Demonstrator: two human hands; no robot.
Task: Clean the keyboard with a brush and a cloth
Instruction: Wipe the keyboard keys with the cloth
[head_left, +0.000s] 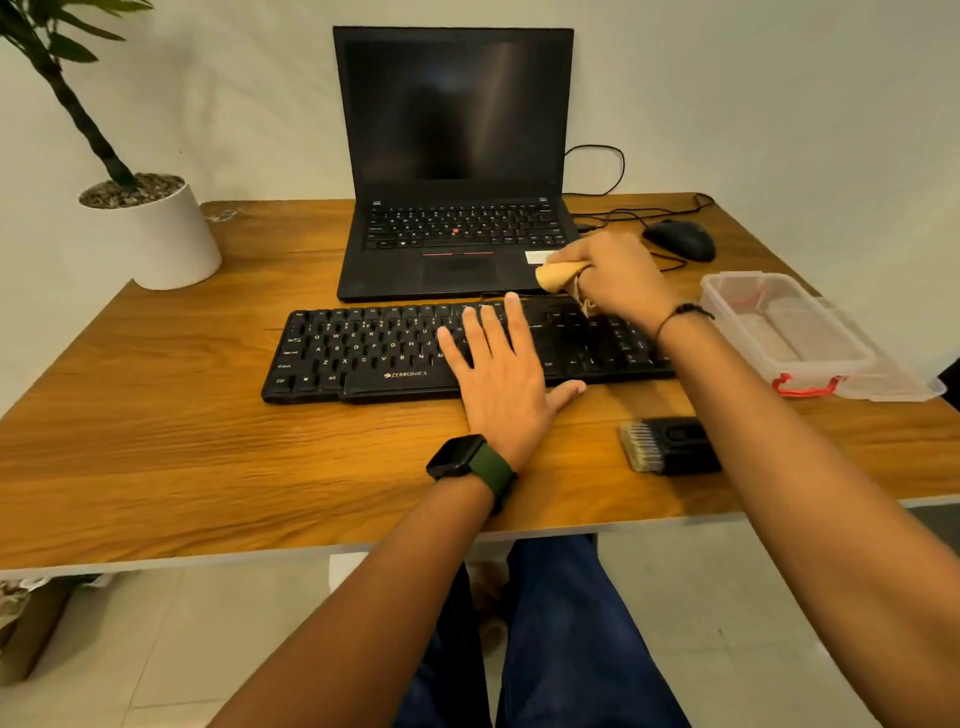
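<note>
Warm, even indoor light; soft shadows; right hand (613, 273) was motion-blurred; wide-angle bowing bent worktop (208, 441) edges.

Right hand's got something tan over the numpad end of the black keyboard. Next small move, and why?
Probably a short sweep along the right-end keys. The right hand grips a tan wooden-handled tool over that end of the black Zebronics keyboard, while the left hand lies flat on the keys, steadying it. Its working end is hidden, so contact is unclear.

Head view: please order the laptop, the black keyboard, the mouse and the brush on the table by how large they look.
1. laptop
2. black keyboard
3. and 4. brush and mouse look similar; the brush lies nearer the camera, so I cannot rank them.
</note>
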